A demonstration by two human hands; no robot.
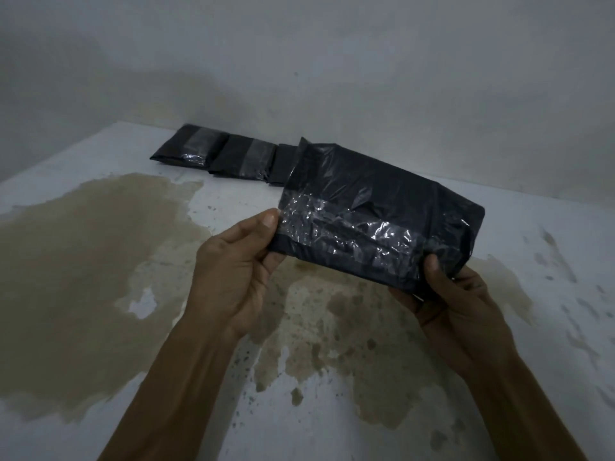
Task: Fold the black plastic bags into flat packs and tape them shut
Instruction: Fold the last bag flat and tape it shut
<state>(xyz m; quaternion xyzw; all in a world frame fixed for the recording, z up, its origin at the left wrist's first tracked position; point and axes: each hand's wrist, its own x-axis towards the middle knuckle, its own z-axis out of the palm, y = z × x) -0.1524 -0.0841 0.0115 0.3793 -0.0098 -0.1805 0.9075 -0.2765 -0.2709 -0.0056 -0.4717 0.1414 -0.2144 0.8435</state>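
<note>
Fingers (269,261) of both hands under pack (376,214)

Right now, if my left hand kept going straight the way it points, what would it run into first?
Probably the row of taped packs by the wall. The left hand, holding the folded pack, points up and away across the stained surface; depth is unclear.

both hands (233,271) gripping taped black pack (376,221)

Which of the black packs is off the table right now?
The nearest pack, held in the air by the left hand and right hand. The other packs lie in a row by the wall.
</note>
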